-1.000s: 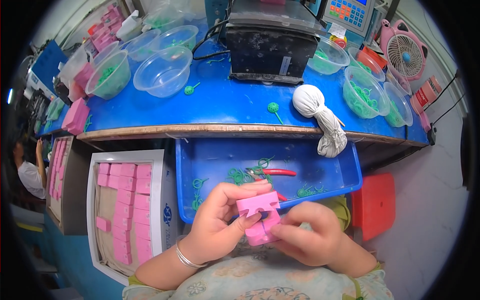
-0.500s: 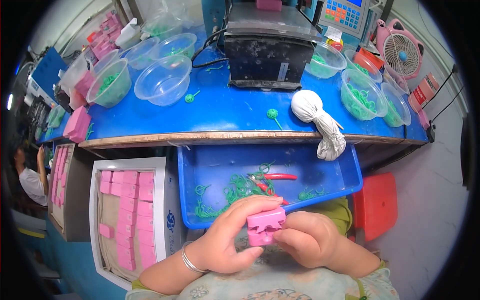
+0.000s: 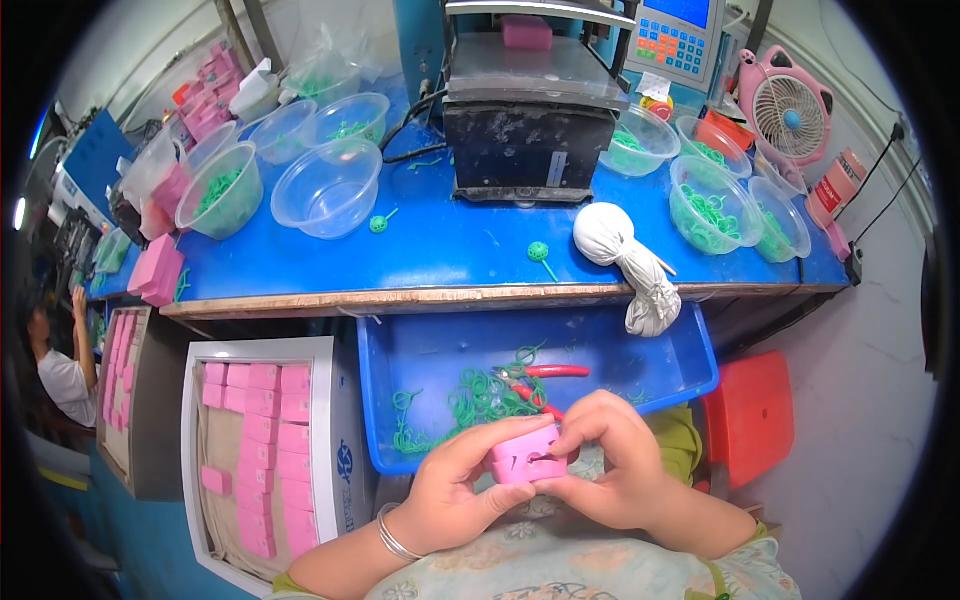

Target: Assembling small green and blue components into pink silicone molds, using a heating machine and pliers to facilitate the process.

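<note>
Low in front of my body, both hands hold a pink rubber mold (image 3: 521, 461), a small two-part block with a notched gap between its halves. My left hand (image 3: 455, 485) wraps its left side, fingers over the top and thumb beneath. At the right side, my right hand (image 3: 612, 462) pinches it between the bent index finger and thumb. Just beyond them is a blue tray (image 3: 540, 330) with tangled green wax pieces (image 3: 485, 400). Red-handled pliers (image 3: 555, 371) lie among these pieces. Whether anything sits inside the mold is hidden.
Left of the tray, a white-framed case (image 3: 190, 450) holds rows of pink molds. On the blue bench (image 3: 450, 250) stand clear plastic bowls (image 3: 328, 190), a dark machine (image 3: 525, 150), a white cloth bundle (image 3: 625, 255) and a pink fan (image 3: 788, 110). A red stool (image 3: 755, 420) is at right.
The mold's halves have come closer together, narrowing the gap. My right fingers have shifted from its side opening to grip its top and bottom. The view has tilted slightly upward.
</note>
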Motion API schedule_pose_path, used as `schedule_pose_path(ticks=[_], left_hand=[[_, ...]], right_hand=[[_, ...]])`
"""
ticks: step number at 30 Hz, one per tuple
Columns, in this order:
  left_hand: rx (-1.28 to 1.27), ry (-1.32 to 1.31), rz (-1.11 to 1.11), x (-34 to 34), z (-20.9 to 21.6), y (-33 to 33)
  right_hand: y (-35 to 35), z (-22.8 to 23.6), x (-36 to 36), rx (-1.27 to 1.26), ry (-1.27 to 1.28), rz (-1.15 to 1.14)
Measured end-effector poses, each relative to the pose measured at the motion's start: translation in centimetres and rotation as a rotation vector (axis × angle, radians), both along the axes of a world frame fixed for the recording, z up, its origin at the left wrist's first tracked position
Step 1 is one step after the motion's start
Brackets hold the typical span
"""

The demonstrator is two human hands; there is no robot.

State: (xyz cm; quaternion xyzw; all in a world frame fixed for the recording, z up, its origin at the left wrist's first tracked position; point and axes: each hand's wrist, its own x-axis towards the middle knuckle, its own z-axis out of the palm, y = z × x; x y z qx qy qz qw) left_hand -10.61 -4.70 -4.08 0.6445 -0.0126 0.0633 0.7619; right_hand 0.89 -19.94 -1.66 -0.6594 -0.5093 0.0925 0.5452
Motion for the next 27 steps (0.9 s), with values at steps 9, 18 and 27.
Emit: schedule_pose_path(ticks=[9, 18, 27], left_hand=[[-0.103, -0.107, 0.053, -0.3, -1.3, -0.5], [-0.167, -0.173, 0.142, 0.6, -2.0, -1.9], [0.179, -0.147, 0.152, 0.6, -1.1, -0.4]], right_hand=[[0.3, -1.7, 0.6, 0.015, 0.135, 0.025], [-0.1, -1.8, -0.6, 0.123, 0.03, -0.1], [0.1, -3.9, -1.0, 0.283, 0.598, 0.033]])
